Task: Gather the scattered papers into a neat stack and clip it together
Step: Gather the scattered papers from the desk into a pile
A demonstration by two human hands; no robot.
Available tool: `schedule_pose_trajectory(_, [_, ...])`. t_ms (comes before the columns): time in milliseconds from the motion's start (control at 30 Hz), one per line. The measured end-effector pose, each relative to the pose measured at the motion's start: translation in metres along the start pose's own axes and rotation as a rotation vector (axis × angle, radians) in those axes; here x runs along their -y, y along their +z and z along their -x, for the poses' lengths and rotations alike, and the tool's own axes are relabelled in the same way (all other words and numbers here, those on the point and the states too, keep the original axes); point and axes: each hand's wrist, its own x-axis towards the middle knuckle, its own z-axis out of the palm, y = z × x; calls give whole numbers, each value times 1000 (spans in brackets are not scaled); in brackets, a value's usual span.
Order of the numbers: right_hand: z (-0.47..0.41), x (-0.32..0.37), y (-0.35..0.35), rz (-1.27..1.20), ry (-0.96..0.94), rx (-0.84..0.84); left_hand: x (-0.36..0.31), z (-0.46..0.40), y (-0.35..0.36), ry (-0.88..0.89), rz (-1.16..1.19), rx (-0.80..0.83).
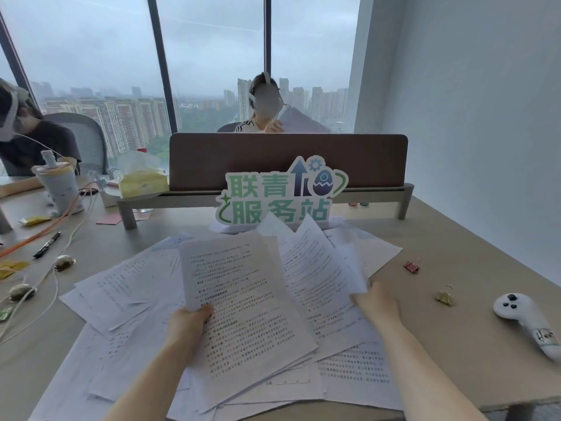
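Observation:
Printed white papers (121,287) lie scattered and overlapping across the desk (455,344) in front of me. My left hand (188,322) grips the left edge of a lifted printed sheet (243,299), thumb on top. My right hand (376,302) holds the right edge of a few raised, fanned sheets (318,268). A red binder clip (412,265) lies on the desk to the right of the papers. A gold binder clip (444,296) lies nearer me, also right of the papers.
A white controller (525,320) rests at the right edge. A green-and-white sign (279,192) stands behind the papers against a brown divider (288,159). On the left lie a black pen (47,244), cables, a cup (59,183) and a tissue pack (142,180). Two people sit beyond.

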Motion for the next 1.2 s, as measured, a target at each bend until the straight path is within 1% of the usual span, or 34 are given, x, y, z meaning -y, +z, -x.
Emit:
schedule_pose_trajectory(200, [10,17,-44,-196,-170,-297,2,0,-2,27,-17,5])
schedule_pose_trajectory(300, [12,28,-68,-278,-223,-370,2,-2,-2,24,10,3])
schedule_pose_trajectory(400, [10,35,-87,-364,-230,-417,-2,-1,0,6,30,-1])
schedule_pose_trajectory(567, [4,40,-101,-521,-201,-433,-6,-1,5,-26,35,-13])
schedule_pose_trajectory(733, [4,39,-99,-749,-109,-365,-8,-1,11,-83,41,0])
schedule_pose_trajectory(800, [3,33,-93,-792,-62,-347,-8,-1,14,-108,54,26])
schedule_pose_trajectory(900, [-1,21,-83,-866,27,-380,-6,-1,17,-104,77,-1])
schedule_pose_trajectory(1033, [-7,11,-76,-1050,126,-432,-4,-5,16,-90,102,-87])
schedule_pose_trajectory(1133, [-8,13,-73,-1139,144,-421,-4,-7,16,-88,116,-77])
schedule_pose_trajectory(1200, [-8,16,-68,-1146,144,-404,-5,-7,18,-84,122,-56])
